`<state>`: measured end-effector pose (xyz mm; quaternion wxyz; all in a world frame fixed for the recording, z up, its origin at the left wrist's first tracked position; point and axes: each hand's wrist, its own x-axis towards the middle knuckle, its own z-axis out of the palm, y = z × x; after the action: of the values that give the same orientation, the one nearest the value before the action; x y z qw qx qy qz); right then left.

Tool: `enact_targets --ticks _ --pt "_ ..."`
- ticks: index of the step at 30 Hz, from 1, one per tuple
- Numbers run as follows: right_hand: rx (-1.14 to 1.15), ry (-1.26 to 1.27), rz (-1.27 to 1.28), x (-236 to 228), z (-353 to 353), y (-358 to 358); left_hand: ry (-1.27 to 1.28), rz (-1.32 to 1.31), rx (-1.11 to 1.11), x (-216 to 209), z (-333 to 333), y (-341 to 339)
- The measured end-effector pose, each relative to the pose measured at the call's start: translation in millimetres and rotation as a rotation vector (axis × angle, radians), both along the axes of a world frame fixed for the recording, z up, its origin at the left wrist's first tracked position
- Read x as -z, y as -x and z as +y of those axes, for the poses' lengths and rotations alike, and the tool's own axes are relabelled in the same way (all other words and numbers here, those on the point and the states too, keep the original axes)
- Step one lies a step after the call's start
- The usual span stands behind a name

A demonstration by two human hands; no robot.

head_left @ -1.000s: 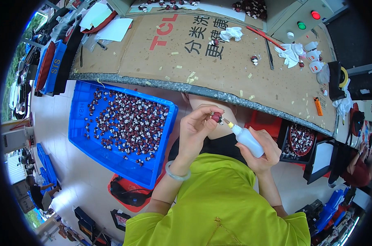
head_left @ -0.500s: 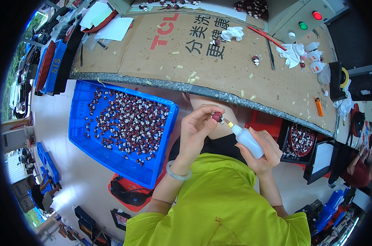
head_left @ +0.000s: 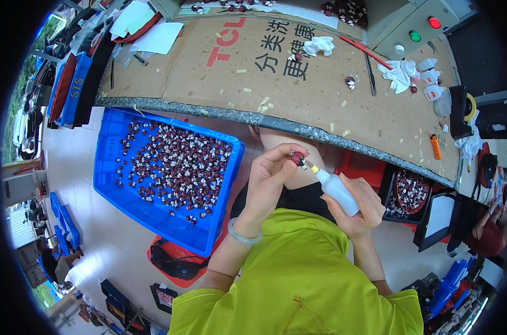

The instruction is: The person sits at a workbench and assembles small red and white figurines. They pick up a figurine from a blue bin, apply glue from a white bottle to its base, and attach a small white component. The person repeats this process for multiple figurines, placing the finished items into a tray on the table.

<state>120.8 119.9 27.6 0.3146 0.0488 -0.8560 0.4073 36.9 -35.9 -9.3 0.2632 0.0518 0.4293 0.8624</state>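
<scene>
Head view: The left hand [head_left: 269, 174] grips a small dark-red and white figurine [head_left: 296, 159] between thumb and fingertips, near the table edge, presumably to leave its right side accessible. The right hand [head_left: 367, 205] grips a white squeeze bottle [head_left: 341, 194] around its body, tilted so the nozzle [head_left: 315, 169] points far-left toward the figurine; contact is indeterminable. The blue tray [head_left: 153, 216] of similar pieces sits left, apparently for easy reach.
</scene>
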Motion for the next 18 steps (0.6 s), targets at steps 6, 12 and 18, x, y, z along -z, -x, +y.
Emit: enact_targets --ticks 6,12,18 --pt "0.002 -0.014 0.002 0.6 2.3 1.5 -0.074 -0.05 0.014 4.9 4.8 0.5" --pt "0.01 -0.019 -0.001 2.3 2.5 10.8 -0.076 -0.054 0.007 8.0 5.5 8.9" --pt "0.059 -0.146 -0.066 4.7 -23.2 2.6 0.212 0.148 -0.157 -15.9 -28.2 -3.4"
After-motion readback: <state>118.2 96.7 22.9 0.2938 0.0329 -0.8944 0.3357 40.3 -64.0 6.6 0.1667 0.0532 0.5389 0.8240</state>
